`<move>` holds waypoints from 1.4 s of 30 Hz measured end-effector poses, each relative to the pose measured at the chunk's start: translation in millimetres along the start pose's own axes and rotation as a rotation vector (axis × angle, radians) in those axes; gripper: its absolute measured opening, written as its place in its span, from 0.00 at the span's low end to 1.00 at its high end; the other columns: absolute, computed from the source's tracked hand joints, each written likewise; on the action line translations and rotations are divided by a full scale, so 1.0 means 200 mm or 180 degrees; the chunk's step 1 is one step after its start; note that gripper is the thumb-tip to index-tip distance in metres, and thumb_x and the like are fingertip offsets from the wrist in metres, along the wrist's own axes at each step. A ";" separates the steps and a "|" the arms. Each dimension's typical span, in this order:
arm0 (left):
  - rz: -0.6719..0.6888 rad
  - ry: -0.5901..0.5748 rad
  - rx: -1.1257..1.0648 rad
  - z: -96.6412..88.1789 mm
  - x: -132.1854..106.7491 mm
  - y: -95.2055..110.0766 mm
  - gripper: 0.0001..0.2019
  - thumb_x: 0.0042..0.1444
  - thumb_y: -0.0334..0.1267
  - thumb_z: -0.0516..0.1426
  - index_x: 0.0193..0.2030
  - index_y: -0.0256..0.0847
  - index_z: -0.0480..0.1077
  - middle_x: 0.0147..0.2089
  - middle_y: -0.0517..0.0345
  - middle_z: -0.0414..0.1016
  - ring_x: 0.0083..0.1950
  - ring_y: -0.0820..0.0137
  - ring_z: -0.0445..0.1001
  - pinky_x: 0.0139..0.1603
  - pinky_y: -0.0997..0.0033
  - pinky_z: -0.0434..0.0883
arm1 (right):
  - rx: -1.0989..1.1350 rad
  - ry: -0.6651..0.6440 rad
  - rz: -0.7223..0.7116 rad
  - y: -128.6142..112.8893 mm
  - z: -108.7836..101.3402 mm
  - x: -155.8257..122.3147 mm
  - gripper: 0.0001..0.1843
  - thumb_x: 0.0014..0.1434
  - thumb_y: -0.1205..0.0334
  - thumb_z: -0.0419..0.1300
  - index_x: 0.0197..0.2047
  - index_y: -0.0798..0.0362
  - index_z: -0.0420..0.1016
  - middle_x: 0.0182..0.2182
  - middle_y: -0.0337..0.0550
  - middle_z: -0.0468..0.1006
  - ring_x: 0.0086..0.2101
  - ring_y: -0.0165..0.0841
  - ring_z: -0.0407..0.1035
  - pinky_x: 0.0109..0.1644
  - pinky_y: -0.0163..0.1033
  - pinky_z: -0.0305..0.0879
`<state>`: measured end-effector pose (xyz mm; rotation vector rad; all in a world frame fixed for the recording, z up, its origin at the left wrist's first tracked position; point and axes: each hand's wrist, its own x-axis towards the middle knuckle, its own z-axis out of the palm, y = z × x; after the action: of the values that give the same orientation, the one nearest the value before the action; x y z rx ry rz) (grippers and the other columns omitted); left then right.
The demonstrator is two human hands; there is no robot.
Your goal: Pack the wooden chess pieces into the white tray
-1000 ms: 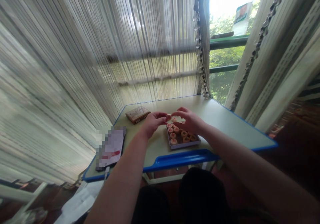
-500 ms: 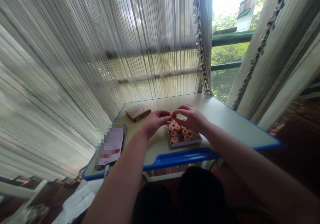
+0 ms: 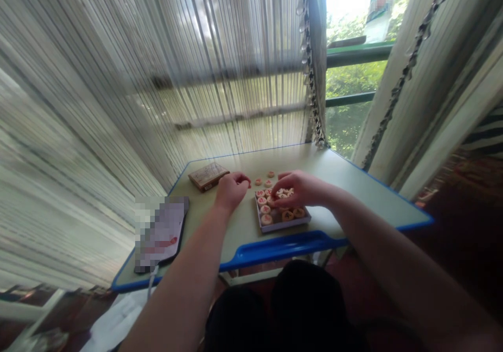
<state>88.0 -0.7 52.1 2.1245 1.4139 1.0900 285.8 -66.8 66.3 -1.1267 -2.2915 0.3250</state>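
A shallow open box holds several round wooden xiangqi pieces marked in red or black characters. My right hand reaches over it from the right, its thumb and fingers closed at a piece in the box and covering part of the rows. To the left of the box, just above the table, is my left hand with its fingers curled together; whatever it may hold is hidden. Behind the box, a few loose pieces lie on the tabletop, including one at the back and one nearer my left hand.
A flat wooden-looking box lid lies at the back left of the pale, blue-edged table. On the left edge is a blurred-out phone or tablet with a white cable. String curtains hang close behind the table.
My hands, which met over a piece at the box's back edge, have parted. The left moved left; the right came down onto the pieces. Loose pieces behind the box now show.
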 end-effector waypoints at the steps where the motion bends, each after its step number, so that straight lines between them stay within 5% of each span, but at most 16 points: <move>1: 0.0171 0.0054 0.0397 0.00 0.00 -0.01 0.10 0.43 0.31 0.52 0.25 0.36 0.75 0.24 0.55 0.75 0.27 0.70 0.71 0.32 0.72 0.66 | 0.0093 -0.0227 0.0013 0.00 -0.01 -0.01 0.12 0.47 0.54 0.63 0.33 0.52 0.79 0.29 0.40 0.72 0.28 0.28 0.65 0.32 0.33 0.60; 9: 0.0627 0.0338 0.1291 0.01 0.02 -0.05 0.14 0.47 0.32 0.48 0.25 0.39 0.75 0.26 0.54 0.77 0.30 0.68 0.73 0.35 0.73 0.66 | 0.0308 -0.1041 0.0396 0.00 0.01 -0.01 0.14 0.46 0.52 0.63 0.34 0.52 0.80 0.25 0.37 0.74 0.25 0.26 0.65 0.28 0.30 0.57; 26: 0.0507 0.0195 0.1446 0.02 0.01 -0.03 0.14 0.49 0.32 0.48 0.28 0.40 0.76 0.29 0.53 0.78 0.33 0.67 0.74 0.37 0.73 0.67 | -0.0264 -0.0707 0.0206 -0.03 0.02 -0.02 0.07 0.45 0.58 0.63 0.28 0.50 0.81 0.20 0.37 0.73 0.24 0.27 0.62 0.29 0.32 0.55; 42: 0.0525 0.0011 0.1580 0.04 0.00 -0.02 0.15 0.49 0.33 0.48 0.30 0.41 0.76 0.30 0.52 0.78 0.33 0.66 0.74 0.35 0.72 0.66 | -0.0103 -0.0895 -0.0232 -0.03 0.02 -0.01 0.11 0.50 0.56 0.61 0.35 0.49 0.81 0.23 0.39 0.74 0.29 0.30 0.63 0.33 0.33 0.58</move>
<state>90.5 1.7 44.4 2.6198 1.6702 0.8591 280.3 -72.4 64.8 -1.0662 -2.5842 0.4437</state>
